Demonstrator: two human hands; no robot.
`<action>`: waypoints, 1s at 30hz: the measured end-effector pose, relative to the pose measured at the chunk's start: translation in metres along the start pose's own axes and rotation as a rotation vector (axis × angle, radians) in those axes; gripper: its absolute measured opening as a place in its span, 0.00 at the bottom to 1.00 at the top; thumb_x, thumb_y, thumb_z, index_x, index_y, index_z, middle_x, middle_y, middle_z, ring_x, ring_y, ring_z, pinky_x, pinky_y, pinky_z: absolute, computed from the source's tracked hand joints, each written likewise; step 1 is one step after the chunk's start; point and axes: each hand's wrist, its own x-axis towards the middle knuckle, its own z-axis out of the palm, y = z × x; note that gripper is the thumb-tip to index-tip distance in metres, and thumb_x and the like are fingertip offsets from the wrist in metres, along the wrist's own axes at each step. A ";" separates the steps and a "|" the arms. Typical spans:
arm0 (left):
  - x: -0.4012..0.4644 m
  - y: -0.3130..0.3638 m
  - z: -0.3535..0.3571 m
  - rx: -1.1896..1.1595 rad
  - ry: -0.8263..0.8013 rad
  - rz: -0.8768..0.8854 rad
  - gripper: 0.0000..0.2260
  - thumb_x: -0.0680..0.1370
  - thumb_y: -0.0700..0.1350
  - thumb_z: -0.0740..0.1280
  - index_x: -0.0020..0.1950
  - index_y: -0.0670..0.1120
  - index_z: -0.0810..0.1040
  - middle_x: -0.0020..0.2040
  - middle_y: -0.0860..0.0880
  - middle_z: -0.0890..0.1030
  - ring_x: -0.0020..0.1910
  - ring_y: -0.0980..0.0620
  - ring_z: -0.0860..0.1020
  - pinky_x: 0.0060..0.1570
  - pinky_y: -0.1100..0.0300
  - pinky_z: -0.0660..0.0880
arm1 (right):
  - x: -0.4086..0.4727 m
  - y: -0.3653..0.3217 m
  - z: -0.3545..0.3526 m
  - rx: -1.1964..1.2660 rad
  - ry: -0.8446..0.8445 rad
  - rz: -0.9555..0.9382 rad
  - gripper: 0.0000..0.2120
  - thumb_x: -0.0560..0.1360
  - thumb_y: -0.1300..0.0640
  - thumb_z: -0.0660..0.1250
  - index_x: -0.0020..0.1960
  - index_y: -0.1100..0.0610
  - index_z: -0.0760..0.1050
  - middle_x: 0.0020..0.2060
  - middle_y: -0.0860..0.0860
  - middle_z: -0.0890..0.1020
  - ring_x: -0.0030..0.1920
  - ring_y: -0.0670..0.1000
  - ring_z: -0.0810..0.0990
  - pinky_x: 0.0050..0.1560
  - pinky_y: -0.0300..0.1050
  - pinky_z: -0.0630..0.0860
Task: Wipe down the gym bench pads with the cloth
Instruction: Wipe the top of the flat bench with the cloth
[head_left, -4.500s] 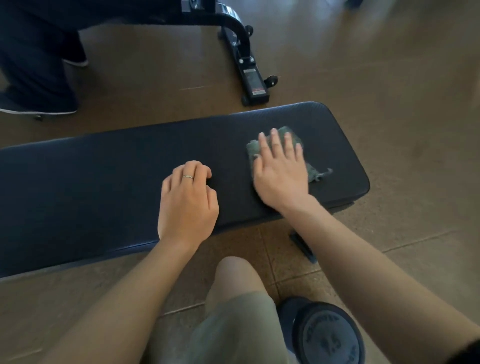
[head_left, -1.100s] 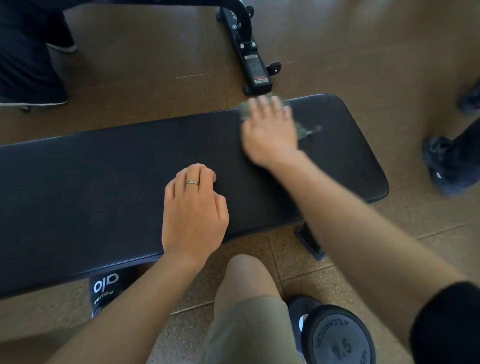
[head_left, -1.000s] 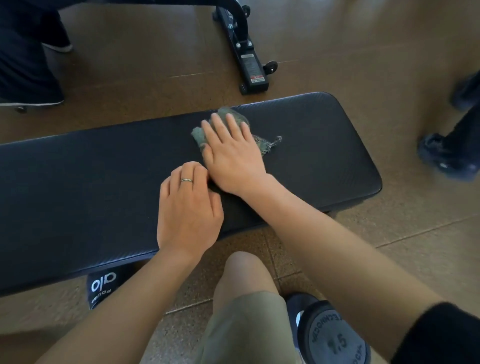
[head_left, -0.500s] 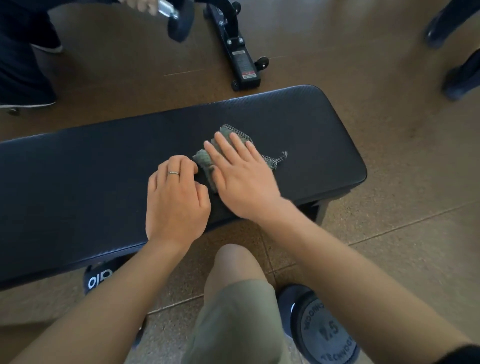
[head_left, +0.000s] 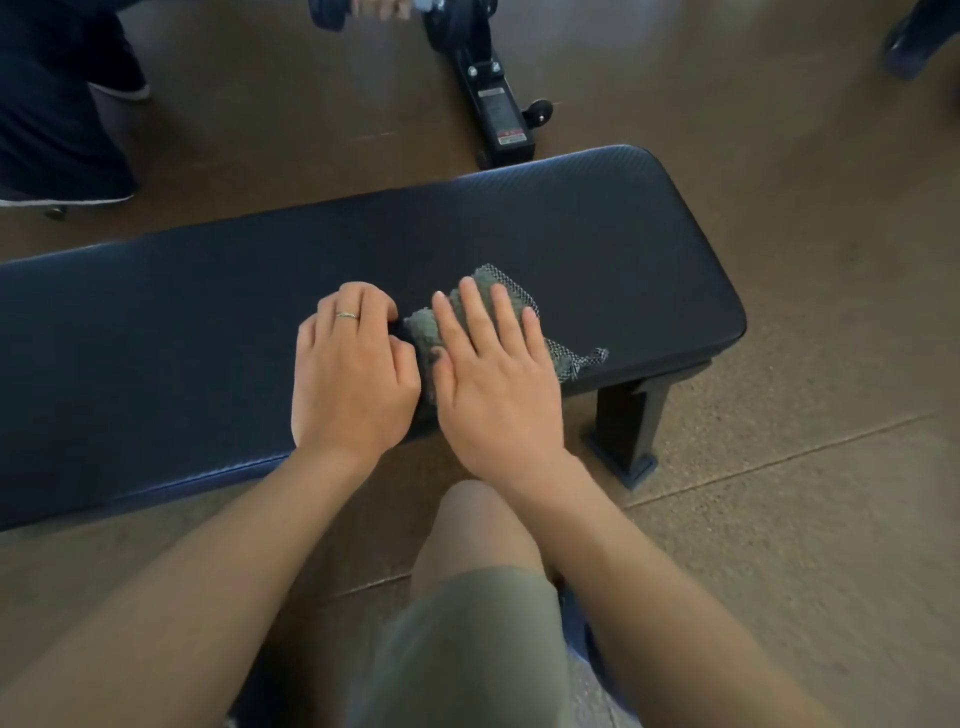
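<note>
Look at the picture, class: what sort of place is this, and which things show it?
Most likely a gym. A long padded bench stands on a speckled floor, the wheeled black base of another machine sits behind it, and the right hand presses a cloth onto the pad.

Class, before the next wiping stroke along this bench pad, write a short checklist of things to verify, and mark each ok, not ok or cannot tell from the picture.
1. Cloth lies flat on the bench pad: ok.
2. Right hand presses the cloth with straight, spread fingers: ok.
3. Left hand rests on the pad with curled fingers, beside the cloth and off it: ok.
4. Pad to the left of the hands has nothing lying on it: ok.
5. Loose cloth corner trails near the front edge, not tucked under the hand: not ok.
6. Which parts of the pad are already clean: cannot tell.
</note>
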 end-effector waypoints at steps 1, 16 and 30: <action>0.000 0.001 -0.001 0.001 -0.005 -0.003 0.06 0.80 0.43 0.60 0.56 0.46 0.72 0.55 0.47 0.76 0.55 0.47 0.74 0.59 0.49 0.71 | 0.001 0.011 -0.004 0.003 -0.015 -0.028 0.26 0.87 0.46 0.44 0.83 0.48 0.55 0.82 0.51 0.57 0.83 0.55 0.52 0.82 0.57 0.49; -0.012 -0.101 -0.047 0.101 -0.065 0.120 0.11 0.80 0.43 0.64 0.62 0.44 0.75 0.61 0.44 0.75 0.61 0.42 0.74 0.63 0.44 0.72 | -0.024 -0.110 0.030 0.038 0.075 0.188 0.27 0.86 0.46 0.41 0.83 0.50 0.53 0.83 0.52 0.55 0.83 0.57 0.48 0.82 0.60 0.46; -0.022 -0.143 -0.049 0.006 -0.082 0.104 0.14 0.83 0.45 0.57 0.67 0.46 0.72 0.68 0.45 0.73 0.70 0.43 0.70 0.71 0.43 0.68 | 0.012 -0.162 0.029 -0.044 -0.012 0.307 0.31 0.82 0.44 0.31 0.84 0.49 0.47 0.83 0.52 0.49 0.83 0.58 0.44 0.82 0.60 0.44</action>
